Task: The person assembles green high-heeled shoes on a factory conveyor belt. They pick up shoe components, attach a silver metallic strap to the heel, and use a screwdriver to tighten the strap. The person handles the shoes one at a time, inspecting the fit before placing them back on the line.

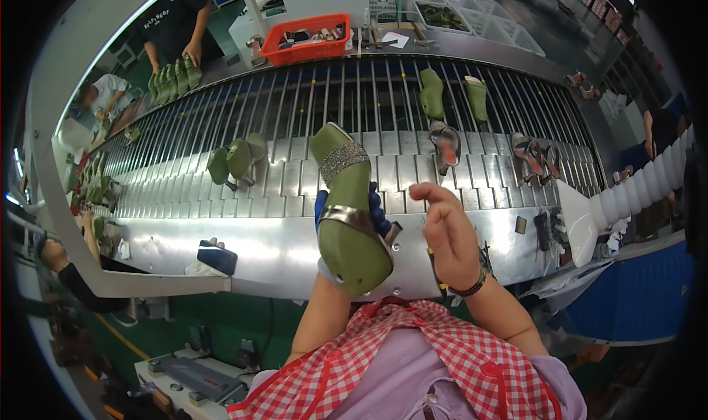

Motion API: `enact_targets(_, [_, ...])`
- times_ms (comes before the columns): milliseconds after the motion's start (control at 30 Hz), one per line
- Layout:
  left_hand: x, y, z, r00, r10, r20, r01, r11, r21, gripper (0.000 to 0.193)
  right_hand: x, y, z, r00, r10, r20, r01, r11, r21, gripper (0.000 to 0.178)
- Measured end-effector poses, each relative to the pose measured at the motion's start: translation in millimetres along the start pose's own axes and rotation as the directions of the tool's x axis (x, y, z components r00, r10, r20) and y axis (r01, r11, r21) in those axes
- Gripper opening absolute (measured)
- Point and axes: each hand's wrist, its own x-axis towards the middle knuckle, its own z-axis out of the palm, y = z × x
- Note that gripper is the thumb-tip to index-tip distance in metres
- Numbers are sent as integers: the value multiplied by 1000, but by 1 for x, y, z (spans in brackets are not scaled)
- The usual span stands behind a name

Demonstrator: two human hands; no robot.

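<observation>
My left hand [377, 210], in a blue glove with its fingers wrapped around from behind, holds up a green shoe last [352, 254]. A glittery silver band [344, 162] crosses the last near its upper end, and a shiny metallic strap [346, 217] goes around its middle. Most of the left palm is hidden behind the last. To the right, my bare right hand [451, 235] is raised apart from the last; its forefinger points left, the other fingers are loosely bent, and nothing shows in them. A dark bracelet circles that wrist.
Beyond a metal ledge runs a slatted, rodded conveyor [295, 154]. On it are green lasts [431, 95], heeled sandals [445, 147] and more lasts [237, 158] at left. A phone [217, 257] lies at left, a red basket [306, 40] stands behind, and a white hose [627, 191] juts in from the right. Co-workers are at left.
</observation>
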Motion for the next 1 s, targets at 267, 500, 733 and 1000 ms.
enact_targets(267, [-25,-17,49,938,-300,-174,327,933,150,53,35,43,-3,936,346,61,-331,812,481,28])
enact_targets(500, [-29,-29,36,922,-374,-102,388,898,208,48,35,46,2,918,362,159,-388,748,538,31])
enact_targets(733, [-22,-28,15,837,-531,129,541,839,-55,50,36,47,10,818,537,205,-474,427,770,11])
enact_targets(1000, [-28,-27,14,805,-573,153,590,801,-106,55,30,77,17,820,477,318,-487,289,824,16])
